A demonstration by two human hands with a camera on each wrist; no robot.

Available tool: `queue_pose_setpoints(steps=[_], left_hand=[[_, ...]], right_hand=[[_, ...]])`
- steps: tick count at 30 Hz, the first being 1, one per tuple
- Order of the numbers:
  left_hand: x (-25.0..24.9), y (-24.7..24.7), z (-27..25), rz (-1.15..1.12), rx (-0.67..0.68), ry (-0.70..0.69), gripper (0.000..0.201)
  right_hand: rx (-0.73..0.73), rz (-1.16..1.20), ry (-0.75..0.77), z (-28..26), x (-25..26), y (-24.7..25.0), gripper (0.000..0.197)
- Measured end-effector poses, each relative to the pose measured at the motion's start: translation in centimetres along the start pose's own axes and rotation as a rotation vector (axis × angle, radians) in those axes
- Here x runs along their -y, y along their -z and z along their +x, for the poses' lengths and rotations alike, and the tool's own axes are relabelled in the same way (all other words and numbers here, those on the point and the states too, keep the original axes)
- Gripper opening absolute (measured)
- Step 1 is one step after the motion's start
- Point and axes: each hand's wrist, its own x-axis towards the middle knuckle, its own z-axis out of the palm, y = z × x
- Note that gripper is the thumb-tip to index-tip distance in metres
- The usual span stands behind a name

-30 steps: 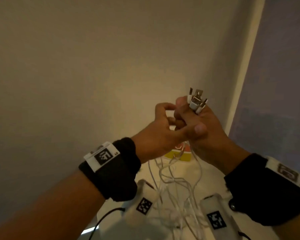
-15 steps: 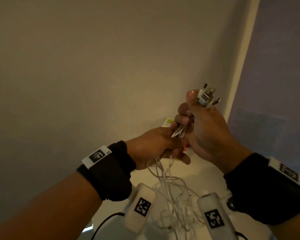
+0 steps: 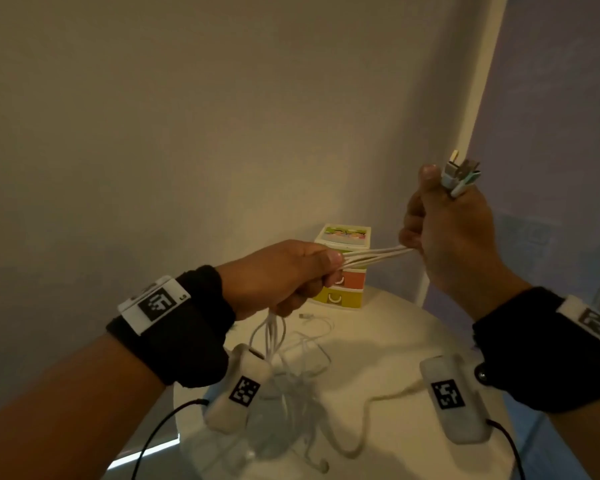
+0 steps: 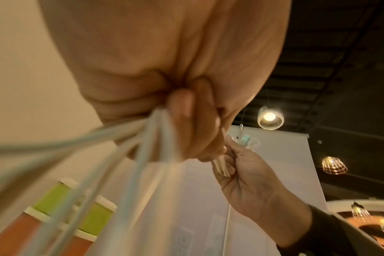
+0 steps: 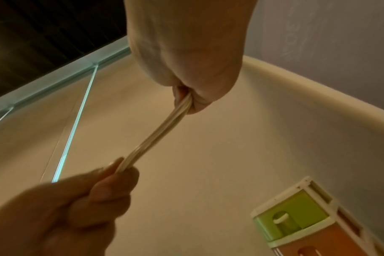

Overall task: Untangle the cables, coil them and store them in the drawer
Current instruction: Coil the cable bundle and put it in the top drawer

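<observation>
Several white cables (image 3: pixel 378 255) run taut as a bundle between my two hands, held up above the table. My right hand (image 3: pixel 444 233) grips the bundle just below its plugs (image 3: pixel 459 178), which stick up past the fist. My left hand (image 3: pixel 291 275) grips the same cables (image 5: pixel 156 136) lower and to the left. Below the left hand the rest of the cables (image 3: pixel 291 386) hang down in a tangled heap on the white table (image 3: pixel 388 344). A small drawer unit (image 3: pixel 343 268) with green, orange and yellow drawers stands behind my hands; its drawers look shut.
One more loose white cable (image 3: pixel 314 318) lies on the table in front of the drawer unit. The table is round, pushed against a beige wall (image 3: pixel 187 133), with a white corner post (image 3: pixel 478 98) at the right. Black wires trail from my wrist cameras.
My hands, close together a second ago, have drawn apart. The right hand rose to the right with the plugs, and the left slid down along the cables, pulling the bundle straight.
</observation>
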Motion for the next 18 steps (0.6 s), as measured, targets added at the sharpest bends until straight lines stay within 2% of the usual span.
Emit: queue_pose_setpoints(steps=[2,4,7,10,12,14,18], left_hand=[[-0.1,-0.2,0.1,0.1,-0.028,-0.011,0.035],[-0.3,-0.4,0.2,0.149,-0.071,0.01,0.036],[-0.9,-0.5,0.1,0.229,-0.101,0.013,0.036],[-1.4,0.2,0.0,0.36,-0.127,-0.032,0.039],[-1.5,0.5,0.2,0.462,-0.155,-0.069,0.039],[-1.8,0.1,0.1,0.512,-0.169,-0.1,0.035],[-2.4,-0.3,0.4,0.483,-0.206,-0.182,0.033]], right_hand=[[0.048,-0.12,0.085,0.0,-0.5,0.4,0.036],[0.118,-0.301,0.143,-0.2,-1.1,0.6,0.027],[0.243,-0.828,0.302,-1.4,-0.3,0.8,0.005],[0.374,-1.161,0.346,-2.6,0.6,1.0,0.012],[0.377,-1.236,0.348,-2.6,0.5,1.6,0.015],[0.443,-1.29,0.262,-3.2,0.4,1.6,0.015],[0.483,-1.153,0.141,-3.6,0.7,1.3,0.009]])
